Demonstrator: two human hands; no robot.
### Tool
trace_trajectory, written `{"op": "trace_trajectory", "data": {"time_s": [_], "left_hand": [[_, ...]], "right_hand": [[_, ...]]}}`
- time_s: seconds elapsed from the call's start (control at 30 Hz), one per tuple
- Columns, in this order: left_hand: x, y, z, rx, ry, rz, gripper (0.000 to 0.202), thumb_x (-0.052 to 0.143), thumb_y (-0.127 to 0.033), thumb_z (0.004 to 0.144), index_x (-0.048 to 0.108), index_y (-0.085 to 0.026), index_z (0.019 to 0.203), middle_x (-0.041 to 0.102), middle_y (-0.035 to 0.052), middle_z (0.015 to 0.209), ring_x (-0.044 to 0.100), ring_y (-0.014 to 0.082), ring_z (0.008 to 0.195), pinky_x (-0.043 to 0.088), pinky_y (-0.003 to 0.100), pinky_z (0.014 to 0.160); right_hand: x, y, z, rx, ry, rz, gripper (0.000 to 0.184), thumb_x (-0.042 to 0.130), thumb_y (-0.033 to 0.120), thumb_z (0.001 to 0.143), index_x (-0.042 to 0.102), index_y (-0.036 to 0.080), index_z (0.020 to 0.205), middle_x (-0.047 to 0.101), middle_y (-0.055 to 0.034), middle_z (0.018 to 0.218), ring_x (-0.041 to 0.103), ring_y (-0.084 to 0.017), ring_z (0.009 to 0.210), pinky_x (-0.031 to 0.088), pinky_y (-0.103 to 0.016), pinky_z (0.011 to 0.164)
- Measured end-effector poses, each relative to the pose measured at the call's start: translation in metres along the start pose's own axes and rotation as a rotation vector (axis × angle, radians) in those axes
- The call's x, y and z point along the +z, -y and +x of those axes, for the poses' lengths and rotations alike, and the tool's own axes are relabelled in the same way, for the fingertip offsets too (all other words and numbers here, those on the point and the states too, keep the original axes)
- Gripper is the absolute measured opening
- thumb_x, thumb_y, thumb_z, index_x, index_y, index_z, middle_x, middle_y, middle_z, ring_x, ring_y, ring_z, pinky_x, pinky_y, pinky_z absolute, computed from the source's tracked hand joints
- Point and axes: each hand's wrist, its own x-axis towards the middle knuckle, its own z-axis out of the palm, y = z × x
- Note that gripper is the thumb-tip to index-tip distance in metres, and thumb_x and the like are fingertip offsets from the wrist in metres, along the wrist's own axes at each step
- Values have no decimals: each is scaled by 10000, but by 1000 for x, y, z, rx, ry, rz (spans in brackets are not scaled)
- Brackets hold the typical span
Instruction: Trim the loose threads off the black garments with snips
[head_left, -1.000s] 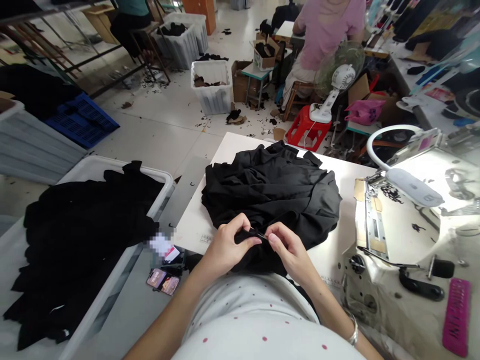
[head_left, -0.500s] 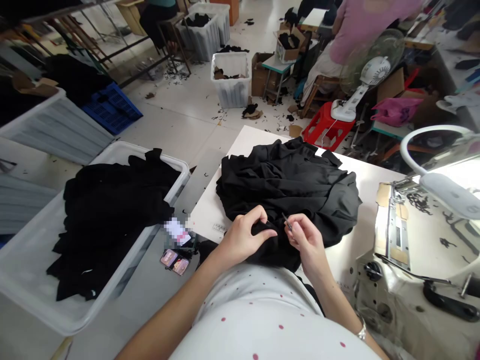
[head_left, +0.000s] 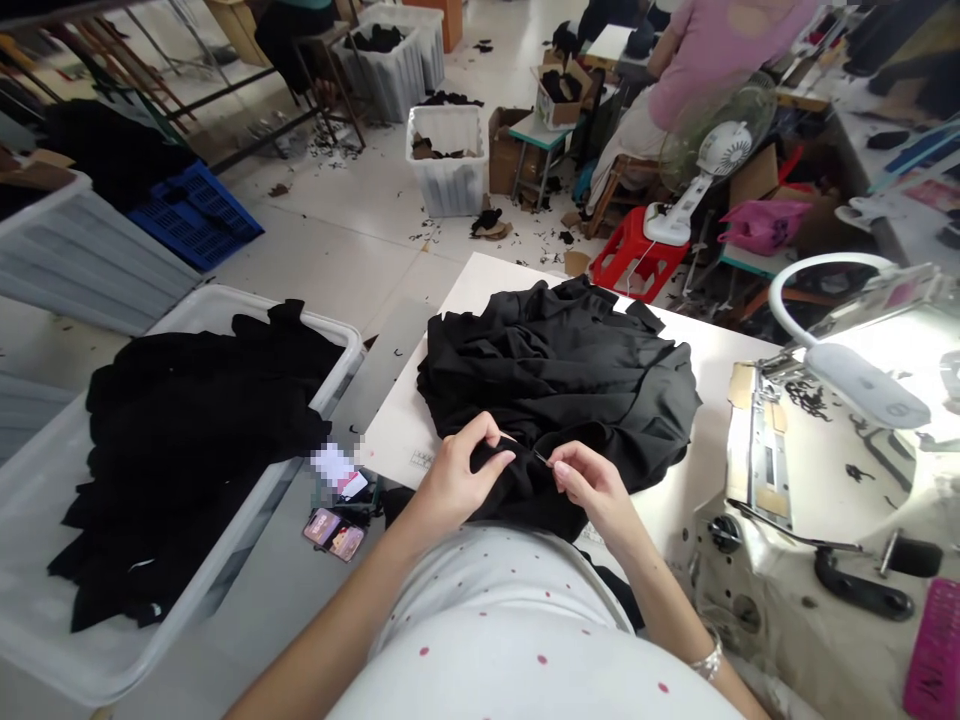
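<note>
A fold of black cloth is pinched in my left hand (head_left: 466, 482), and it belongs to a large crumpled black garment (head_left: 555, 385) heaped on a white worktable (head_left: 397, 440). My right hand (head_left: 592, 490) sits just beside it, its fingertips pinching a slim metal tool (head_left: 541, 458). Those fingers hide most of the tool, so I cannot tell its kind. Its tip touches or nearly touches the cloth. A silver bracelet (head_left: 706, 660) circles my right wrist.
To my left, a white plastic bin (head_left: 300, 322) holds black garments (head_left: 187, 430). Small cards (head_left: 334, 533) lie beside it. A sewing machine (head_left: 757, 560) with a lamp (head_left: 862, 385) stands right. Beyond, a co-worker in a pink top (head_left: 720, 60) sits among bins, a fan and floor scraps.
My head has turned slightly, shifting the whole scene. My right hand has come closer to my left, and the metal tool now lies nearly level, pointing at the pinched cloth.
</note>
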Motion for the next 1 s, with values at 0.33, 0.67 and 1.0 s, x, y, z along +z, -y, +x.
{"op": "trace_trajectory", "data": {"time_s": [0.33,0.67,1.0], "left_hand": [[1,-1,-1,-10,-20,-40,200,537,-261,731,359,-197,668,582,-20,715,550,121,702,445,230,698],[3,2,0,1,16,-73,228,515,-276,764,310,-202,695,540,-26,738,536,123,744,419,233,720],[-10,-21,0,19,192,-237,230,558,-231,750,339,-190,690,553,-32,721,507,92,672,418,196,648]], "right_hand": [[10,-1,5,-19,4,96,294,556,440,773,517,157,706,395,33,562,295,-72,496,198,-199,423],[12,-4,2,9,-103,171,281,642,418,719,562,149,690,434,25,531,347,-71,486,204,-188,405],[-6,13,12,-1,-370,587,315,670,421,681,573,136,773,467,48,563,280,-3,362,178,-157,355]]}}
